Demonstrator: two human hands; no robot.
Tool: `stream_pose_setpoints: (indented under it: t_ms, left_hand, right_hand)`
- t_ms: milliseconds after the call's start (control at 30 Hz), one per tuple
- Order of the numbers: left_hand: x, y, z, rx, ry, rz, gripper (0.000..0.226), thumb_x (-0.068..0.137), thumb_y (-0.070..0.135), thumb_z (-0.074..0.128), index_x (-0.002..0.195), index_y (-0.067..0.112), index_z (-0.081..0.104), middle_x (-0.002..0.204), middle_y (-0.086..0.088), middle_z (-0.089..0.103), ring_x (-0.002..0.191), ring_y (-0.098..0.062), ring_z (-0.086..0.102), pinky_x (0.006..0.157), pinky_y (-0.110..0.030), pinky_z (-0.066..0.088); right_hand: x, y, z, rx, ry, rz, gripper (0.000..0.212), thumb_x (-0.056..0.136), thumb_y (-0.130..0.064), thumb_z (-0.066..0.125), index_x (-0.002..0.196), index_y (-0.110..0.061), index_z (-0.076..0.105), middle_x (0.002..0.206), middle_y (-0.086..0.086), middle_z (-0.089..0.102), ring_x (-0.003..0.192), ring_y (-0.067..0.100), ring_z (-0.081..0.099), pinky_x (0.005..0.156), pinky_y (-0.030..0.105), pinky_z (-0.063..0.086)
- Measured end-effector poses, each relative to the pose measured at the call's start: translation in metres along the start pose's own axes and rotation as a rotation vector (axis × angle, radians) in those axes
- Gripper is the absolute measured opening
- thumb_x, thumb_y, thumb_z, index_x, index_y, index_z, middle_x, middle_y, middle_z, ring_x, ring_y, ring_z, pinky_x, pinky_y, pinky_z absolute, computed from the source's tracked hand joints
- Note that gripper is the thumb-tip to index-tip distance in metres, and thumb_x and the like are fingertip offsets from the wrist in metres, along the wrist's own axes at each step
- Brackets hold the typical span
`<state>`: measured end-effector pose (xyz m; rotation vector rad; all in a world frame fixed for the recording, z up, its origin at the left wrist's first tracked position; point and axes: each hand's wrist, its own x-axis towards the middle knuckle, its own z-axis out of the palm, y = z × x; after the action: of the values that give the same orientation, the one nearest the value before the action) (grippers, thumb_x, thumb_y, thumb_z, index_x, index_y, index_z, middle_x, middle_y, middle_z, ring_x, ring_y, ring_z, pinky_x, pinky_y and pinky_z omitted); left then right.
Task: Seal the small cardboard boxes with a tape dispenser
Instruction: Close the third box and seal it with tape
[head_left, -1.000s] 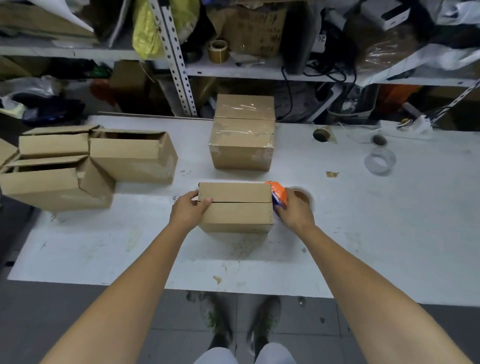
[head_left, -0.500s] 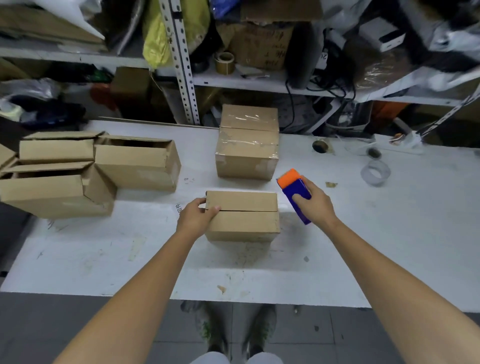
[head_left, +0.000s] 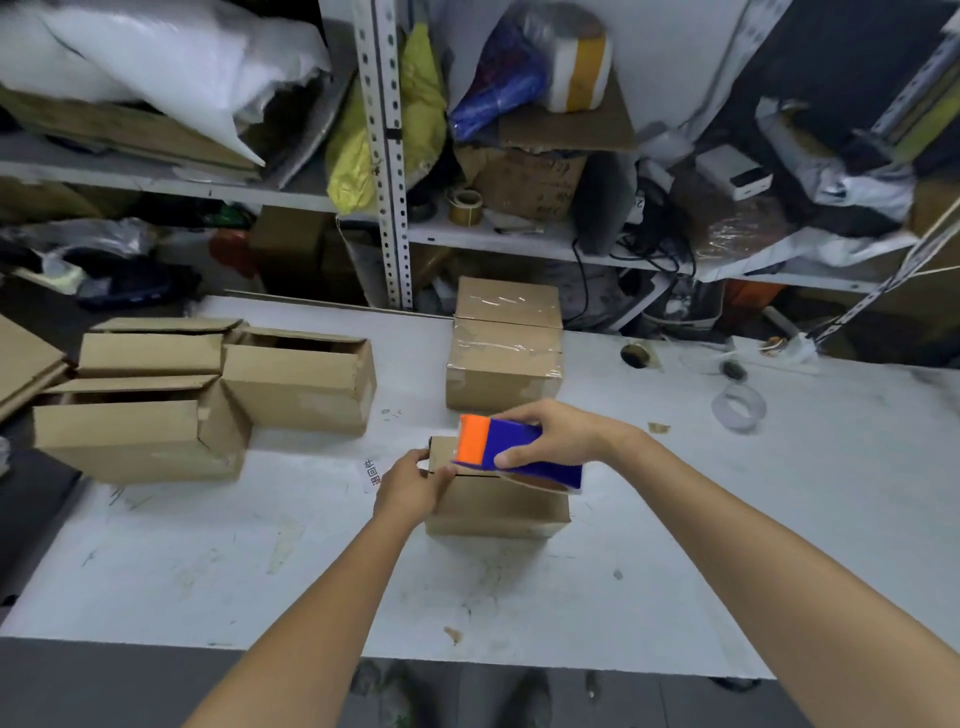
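Observation:
A small closed cardboard box (head_left: 493, 506) sits near the middle of the white table (head_left: 727, 545), its top seam untaped. My left hand (head_left: 410, 486) grips the box's left end, thumb on top. My right hand (head_left: 550, 436) holds a blue and orange tape dispenser (head_left: 511, 449) just over the box's top, orange end pointing left above the seam's left end. The dispenser and hand hide most of the box's top.
Two taped boxes (head_left: 504, 358) stand stacked just behind. Three open-flapped boxes (head_left: 298, 382) lie at the left. A clear tape roll (head_left: 738, 408) and small roll cores lie at the right. Cluttered metal shelving (head_left: 387, 156) runs behind the table.
My right hand lifted the dispenser from the box's right side and swung it leftward over the box's top. My left hand stayed on the left end. The view tilted upward.

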<state>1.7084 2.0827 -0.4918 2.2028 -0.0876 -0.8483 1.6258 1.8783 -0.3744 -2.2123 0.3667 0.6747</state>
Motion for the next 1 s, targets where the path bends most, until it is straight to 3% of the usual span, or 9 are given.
stream_pose_setpoints:
  t_ms: [67, 167, 300, 400, 467, 633, 867, 1000]
  left_hand:
    - [0.002, 0.001, -0.003, 0.025, -0.029, 0.007, 0.046, 0.09, 0.041, 0.062, 0.134, 0.027, 0.054, 0.11, 0.001, 0.069, 0.105, -0.023, 0.063, 0.087, -0.034, 0.053]
    - [0.005, 0.003, -0.012, -0.023, -0.083, 0.014, 0.045, 0.091, 0.038, 0.062, 0.134, 0.023, 0.059, 0.119, -0.002, 0.069, 0.11, -0.023, 0.063, 0.092, -0.036, 0.053]
    - [0.0, 0.006, -0.033, -0.185, 0.078, 0.047, 0.024, 0.095, 0.035, 0.058, 0.109, 0.019, 0.07, 0.115, -0.001, 0.07, 0.104, -0.02, 0.064, 0.09, -0.038, 0.054]
    - [-0.011, 0.02, -0.04, -0.365, -0.141, 0.007, 0.031, 0.099, 0.037, 0.054, 0.114, 0.014, 0.067, 0.111, -0.004, 0.071, 0.099, -0.018, 0.068, 0.083, -0.035, 0.056]
    - [-0.018, 0.029, -0.04, -0.391, -0.274, -0.023, 0.031, 0.099, 0.036, 0.054, 0.119, 0.014, 0.064, 0.111, -0.005, 0.072, 0.104, -0.017, 0.068, 0.088, -0.034, 0.056]
    - [-0.024, 0.037, -0.044, -0.501, -0.373, -0.042, 0.023, 0.099, 0.027, 0.052, 0.112, 0.013, 0.067, 0.102, -0.007, 0.076, 0.1, -0.019, 0.071, 0.09, -0.037, 0.057]
    - [-0.017, 0.032, -0.045, -0.479, -0.41, -0.052, 0.022, 0.095, 0.02, 0.062, 0.112, 0.009, 0.069, 0.104, -0.007, 0.075, 0.1, -0.018, 0.072, 0.085, -0.032, 0.059]
    - [-0.011, 0.03, -0.04, -0.384, -0.331, -0.007, 0.021, 0.099, 0.018, 0.058, 0.108, 0.001, 0.068, 0.104, -0.012, 0.074, 0.089, -0.017, 0.073, 0.069, -0.025, 0.059]
  right_hand:
    - [0.015, -0.001, 0.008, -0.061, -0.03, 0.004, 0.063, 0.08, -0.057, 0.073, 0.137, -0.039, 0.052, 0.115, -0.014, 0.064, 0.102, 0.014, 0.062, 0.085, 0.033, 0.056]
    - [0.028, -0.004, 0.009, -0.142, -0.038, -0.01, 0.064, 0.08, -0.06, 0.071, 0.137, -0.038, 0.051, 0.118, -0.012, 0.063, 0.103, 0.015, 0.061, 0.085, 0.034, 0.056]
    - [0.033, -0.005, 0.007, -0.199, -0.061, -0.028, 0.069, 0.079, -0.062, 0.071, 0.14, -0.036, 0.048, 0.123, -0.012, 0.061, 0.106, 0.015, 0.06, 0.085, 0.035, 0.056]
    - [0.033, -0.003, 0.008, -0.213, -0.069, -0.037, 0.07, 0.078, -0.063, 0.071, 0.139, -0.037, 0.049, 0.122, -0.013, 0.062, 0.106, 0.014, 0.06, 0.086, 0.037, 0.057]
    - [0.032, -0.003, 0.007, -0.217, -0.073, -0.048, 0.07, 0.077, -0.064, 0.071, 0.139, -0.038, 0.049, 0.122, -0.013, 0.062, 0.106, 0.014, 0.061, 0.088, 0.039, 0.057]
    - [0.03, -0.005, 0.003, -0.211, -0.08, -0.069, 0.067, 0.08, -0.06, 0.072, 0.138, -0.037, 0.05, 0.122, -0.013, 0.062, 0.106, 0.013, 0.061, 0.089, 0.039, 0.057]
    - [0.026, -0.007, 0.001, -0.219, -0.09, -0.073, 0.066, 0.082, -0.056, 0.072, 0.14, -0.036, 0.049, 0.126, -0.012, 0.061, 0.108, 0.015, 0.06, 0.09, 0.037, 0.056]
    - [0.026, -0.008, 0.003, -0.264, -0.1, -0.049, 0.068, 0.082, -0.058, 0.071, 0.142, -0.036, 0.048, 0.127, -0.011, 0.061, 0.109, 0.016, 0.06, 0.089, 0.038, 0.056]
